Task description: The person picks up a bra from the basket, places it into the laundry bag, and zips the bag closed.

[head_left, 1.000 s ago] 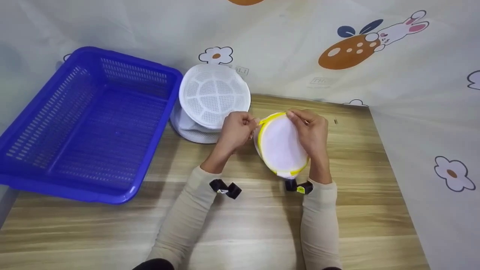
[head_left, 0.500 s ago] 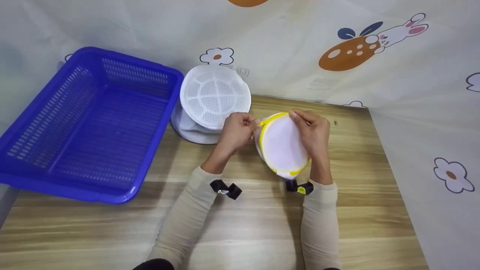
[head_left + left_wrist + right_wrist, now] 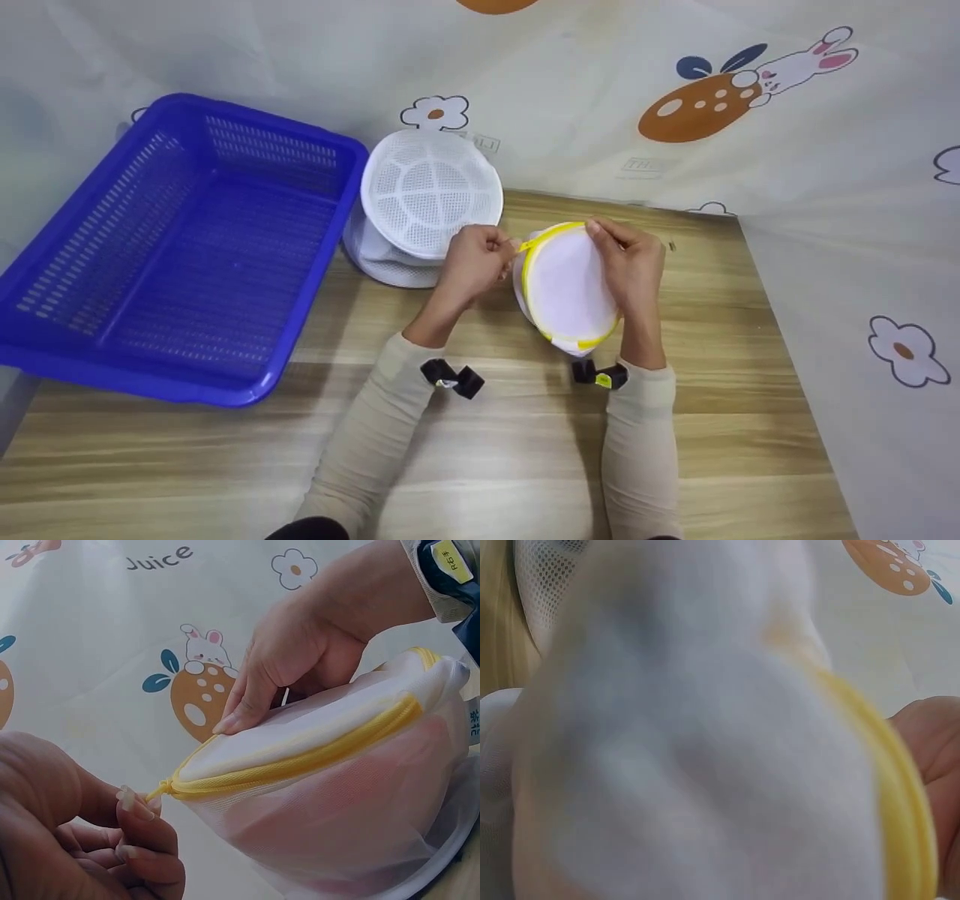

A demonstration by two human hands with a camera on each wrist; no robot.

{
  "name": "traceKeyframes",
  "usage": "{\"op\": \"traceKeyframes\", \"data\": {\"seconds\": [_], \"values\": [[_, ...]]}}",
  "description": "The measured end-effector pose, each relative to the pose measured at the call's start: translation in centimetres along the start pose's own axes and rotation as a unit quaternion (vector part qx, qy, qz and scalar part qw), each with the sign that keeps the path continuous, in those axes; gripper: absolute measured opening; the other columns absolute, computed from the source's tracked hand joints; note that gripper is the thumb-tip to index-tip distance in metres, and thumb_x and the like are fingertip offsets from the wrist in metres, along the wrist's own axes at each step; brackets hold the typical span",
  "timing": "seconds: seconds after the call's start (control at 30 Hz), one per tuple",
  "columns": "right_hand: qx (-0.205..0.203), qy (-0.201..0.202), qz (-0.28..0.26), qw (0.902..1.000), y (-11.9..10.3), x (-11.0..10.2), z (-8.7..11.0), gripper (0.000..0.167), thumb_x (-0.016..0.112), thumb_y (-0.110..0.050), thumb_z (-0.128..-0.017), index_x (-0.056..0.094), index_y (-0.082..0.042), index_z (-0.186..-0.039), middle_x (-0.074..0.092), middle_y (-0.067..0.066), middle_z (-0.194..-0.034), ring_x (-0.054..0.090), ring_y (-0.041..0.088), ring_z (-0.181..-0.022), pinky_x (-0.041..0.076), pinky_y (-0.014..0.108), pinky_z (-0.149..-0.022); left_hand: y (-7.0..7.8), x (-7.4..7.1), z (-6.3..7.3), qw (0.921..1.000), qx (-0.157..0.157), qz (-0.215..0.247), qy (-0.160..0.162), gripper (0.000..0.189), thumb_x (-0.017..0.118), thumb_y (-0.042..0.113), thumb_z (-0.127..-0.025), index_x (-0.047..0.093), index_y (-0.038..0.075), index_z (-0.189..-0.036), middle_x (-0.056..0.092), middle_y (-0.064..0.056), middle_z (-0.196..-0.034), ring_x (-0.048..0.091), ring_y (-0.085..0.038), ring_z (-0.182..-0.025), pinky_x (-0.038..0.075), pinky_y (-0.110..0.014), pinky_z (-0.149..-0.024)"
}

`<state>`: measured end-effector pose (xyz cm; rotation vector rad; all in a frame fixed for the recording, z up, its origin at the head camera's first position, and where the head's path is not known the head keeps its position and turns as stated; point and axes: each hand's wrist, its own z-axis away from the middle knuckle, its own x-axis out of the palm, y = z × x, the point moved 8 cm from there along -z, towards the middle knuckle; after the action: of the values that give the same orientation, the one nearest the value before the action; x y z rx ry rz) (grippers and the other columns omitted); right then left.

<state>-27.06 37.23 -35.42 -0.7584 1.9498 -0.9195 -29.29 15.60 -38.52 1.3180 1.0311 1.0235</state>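
A small white mesh laundry bag with a yellow zipper round its top is held up over the wooden table. At its left end my left hand pinches the yellow zipper pull between thumb and finger. My right hand grips the far right part of the rim, thumb on the white top. Pinkish patches show through the mesh side in the left wrist view; what they are I cannot tell. Close blurred white fabric fills most of the right wrist view, edged by the yellow zipper.
Behind my left hand, white mesh laundry bags lie stacked, the top one round and ribbed. To the left stands a large blue plastic basket with slotted walls. A printed cloth hangs behind the wooden table.
My right hand has shifted slightly to the right, and the bag has moved a little with it. My left hand keeps its pinch on the zipper pull, almost still.
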Motion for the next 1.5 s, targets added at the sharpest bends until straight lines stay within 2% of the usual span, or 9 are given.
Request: {"op": "traceKeyframes", "data": {"seconds": [0.27,0.57,0.77,1.23,1.5], "values": [[-0.002,0.02,0.018,0.9996,-0.2,0.1,0.0,0.016,0.07,-0.008,-0.087,0.073,0.003,-0.097,0.07,0.018,-0.095,0.066,0.024,-0.09,0.049,0.016,-0.07,0.1,0.0,0.0,1.0,0.003,-0.007,0.0,0.031,0.061,0.0,-0.089,0.052,0.006,-0.06,0.048,0.0,-0.05,0.042,-0.007,-0.042,0.031,-0.017,-0.04],[0.012,0.021,0.005,0.9997,0.3,-0.3,-0.1,0.02,0.073,-0.018,-0.086,0.075,-0.001,-0.096,0.072,0.011,-0.093,0.065,0.013,-0.083,0.05,0.018,-0.068,-0.1,-0.1,-0.1,0.9999,-0.004,-0.009,-0.005,0.031,0.06,0.0,-0.089,0.052,0.006,-0.06,0.048,-0.001,-0.051,0.043,-0.007,-0.042,0.032,-0.018,-0.041],[0.029,0.018,-0.021,0.9992,0.4,-0.2,0.0,0.02,0.072,-0.018,-0.086,0.075,-0.001,-0.097,0.071,0.012,-0.094,0.065,0.013,-0.082,0.051,0.021,-0.067,0.2,-0.1,-0.1,0.9998,0.017,-0.013,-0.005,0.031,0.06,-0.001,-0.089,0.053,0.005,-0.059,0.049,-0.001,-0.05,0.043,-0.007,-0.042,0.031,-0.017,-0.04],[0.06,0.038,-0.018,0.9974,0.9,-0.5,0.1,0.025,0.072,-0.023,-0.087,0.074,-0.001,-0.099,0.071,0.01,-0.091,0.062,0.011,-0.074,0.049,0.02,-0.062,0.1,-0.1,0.0,0.9999,0.008,-0.01,-0.004,0.03,0.06,0.0,-0.09,0.053,0.004,-0.06,0.048,-0.001,-0.05,0.042,-0.008,-0.042,0.03,-0.018,-0.041],[0.087,0.044,-0.027,0.9949,1.3,-0.7,0.1,0.024,0.072,-0.022,-0.086,0.075,-0.003,-0.1,0.071,0.01,-0.093,0.062,0.012,-0.077,0.05,0.022,-0.064,0.1,-0.1,0.0,0.9999,0.003,-0.01,-0.004,0.03,0.061,0.0,-0.09,0.054,0.004,-0.061,0.049,-0.001,-0.05,0.043,-0.007,-0.043,0.032,-0.018,-0.041]]}}
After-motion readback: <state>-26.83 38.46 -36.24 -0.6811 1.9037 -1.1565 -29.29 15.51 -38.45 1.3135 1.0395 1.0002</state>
